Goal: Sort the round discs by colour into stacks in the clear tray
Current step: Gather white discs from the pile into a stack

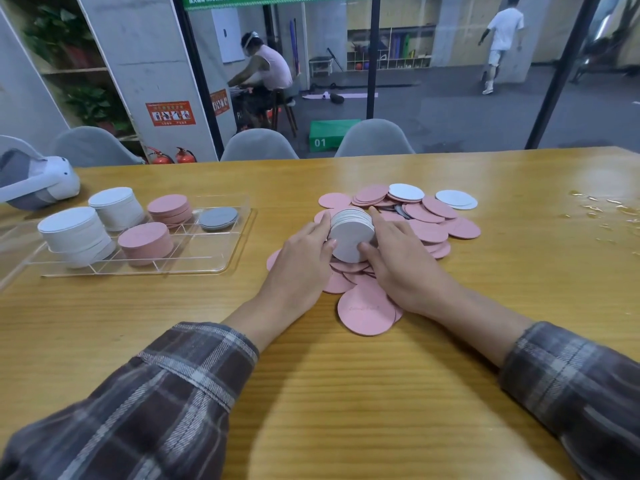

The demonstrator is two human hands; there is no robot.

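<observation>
Two hands clamp a stack of white discs (351, 237) between them, above a loose pile of pink discs (429, 220) on a wooden surface (311, 393).

The stack is tilted, its flat face turned towards the viewer. The left hand (304, 258) curls its fingers (323, 223) round the stack's left edge; the right hand (405, 268) wraps the right edge, thumb against the lower face. Well to the left, a clear tray (221, 265) holds two white stacks (74, 233), two pink stacks (145, 242) and one low grey stack (218, 218), each standing apart from the others.
</observation>
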